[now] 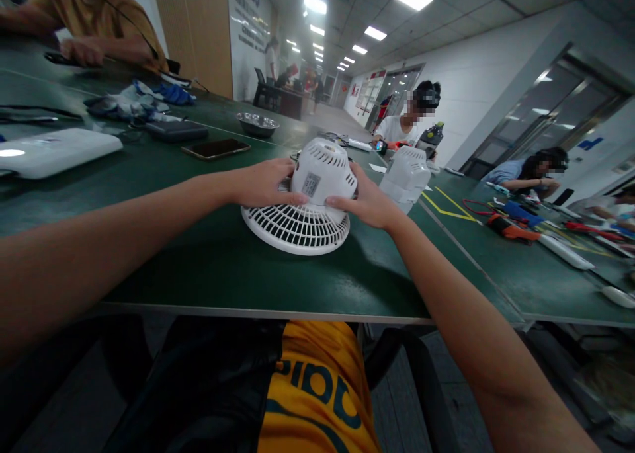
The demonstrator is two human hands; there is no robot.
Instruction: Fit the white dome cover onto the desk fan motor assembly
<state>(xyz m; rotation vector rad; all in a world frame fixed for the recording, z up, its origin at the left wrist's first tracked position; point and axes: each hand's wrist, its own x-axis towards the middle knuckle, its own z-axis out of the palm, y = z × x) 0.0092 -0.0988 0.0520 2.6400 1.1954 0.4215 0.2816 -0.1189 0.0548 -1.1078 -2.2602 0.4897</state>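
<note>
A white fan head (297,231) lies grille down on the green table in front of me, its rounded motor housing with a grey label facing up. My left hand (270,183) grips the housing's left side, thumb along its lower edge. On the other side my right hand (370,198) wraps round the housing, its thumb pointing inward near the label. Most fingers of both hands are hidden behind the housing. Just beyond my right hand stands a white plastic housing (405,175), apart from the fan.
A phone (217,149), a metal bowl (258,125) and a dark flat case (176,130) lie to the left. Further left is a white device (64,152). Tools, including an orange-and-black one (513,228), lie at right. Other people sit around the tables (461,274).
</note>
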